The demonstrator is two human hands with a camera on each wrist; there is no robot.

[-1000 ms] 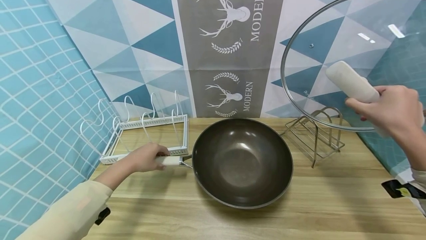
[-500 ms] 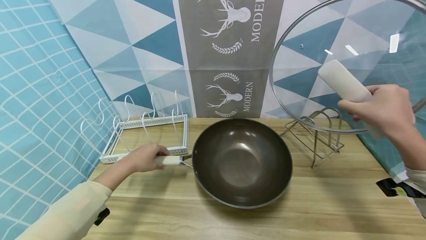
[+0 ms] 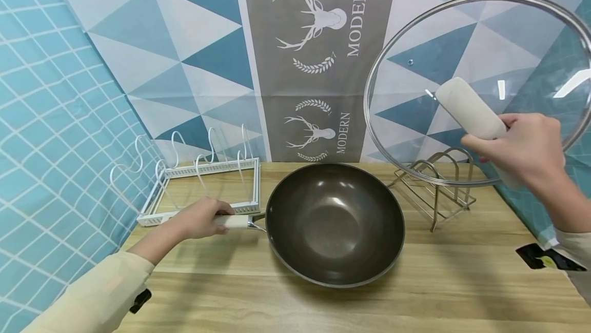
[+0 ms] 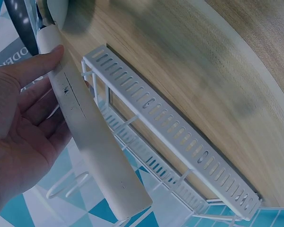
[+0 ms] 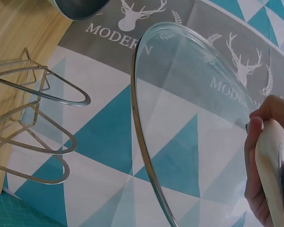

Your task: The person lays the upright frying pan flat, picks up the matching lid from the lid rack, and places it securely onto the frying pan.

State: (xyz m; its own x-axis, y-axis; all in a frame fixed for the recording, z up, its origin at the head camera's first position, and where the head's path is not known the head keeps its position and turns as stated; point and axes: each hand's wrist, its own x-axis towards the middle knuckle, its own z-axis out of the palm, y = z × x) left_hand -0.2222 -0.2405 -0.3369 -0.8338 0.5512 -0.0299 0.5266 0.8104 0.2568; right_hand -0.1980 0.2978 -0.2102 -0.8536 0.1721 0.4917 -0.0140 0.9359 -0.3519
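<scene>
A dark brown wok [image 3: 333,228] sits on the wooden table, its long cream handle [image 4: 92,127] pointing left. My left hand [image 3: 203,218] holds that handle near the wok end, with thumb and fingers around it in the left wrist view. Up at the right, my right hand [image 3: 531,145] grips the cream handle [image 5: 270,165] of a round glass lid [image 3: 415,112] with a steel rim. The lid is raised and tilted against the backdrop, and its lower edge overlaps a wire rack in the head view. The palm hides part of the lid's handle.
Left of the wok stands a white rack [image 3: 247,207] with upright wire loops, close behind the left hand. A metal wire rack [image 3: 436,189] is at the back right of the wooden table [image 3: 286,305]. Patterned cloth [image 3: 318,92] rises behind, and blue tiled walls flank both sides.
My right hand has moved slightly left with the glass lid, whose face has turned more toward the head camera. The left hand and the wok stay in place.
</scene>
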